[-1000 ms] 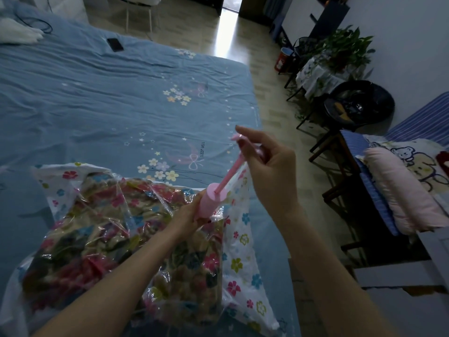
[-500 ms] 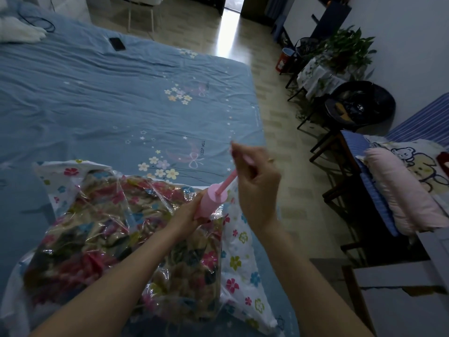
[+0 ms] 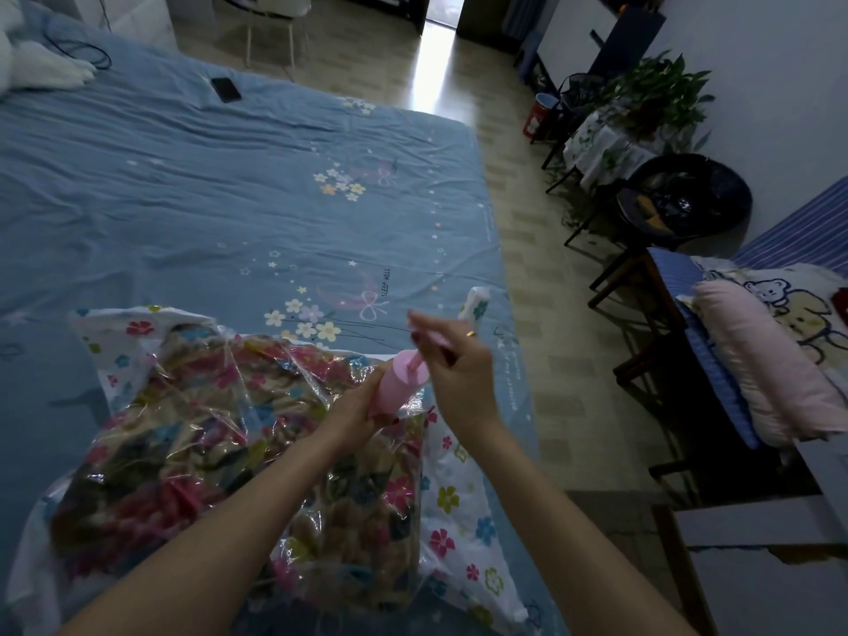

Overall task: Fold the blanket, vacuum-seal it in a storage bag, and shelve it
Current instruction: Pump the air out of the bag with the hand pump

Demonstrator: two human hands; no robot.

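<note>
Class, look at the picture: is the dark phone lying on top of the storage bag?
No. The phone lies on the blue bedsheet at the far side of the bed, well apart from the storage bag near the person.

The room is dim, with a cool blue cast. The main light comes through a doorway [image 3: 438, 25] at the top, throwing a bright, blown-out streak along the floor [image 3: 429, 84]. The right hand [image 3: 452, 364] is smeared by motion blur. Small glints show on the clear plastic bag [image 3: 192, 433]. Straight lines bow near the edges, and the lower right corner is murky.
</note>
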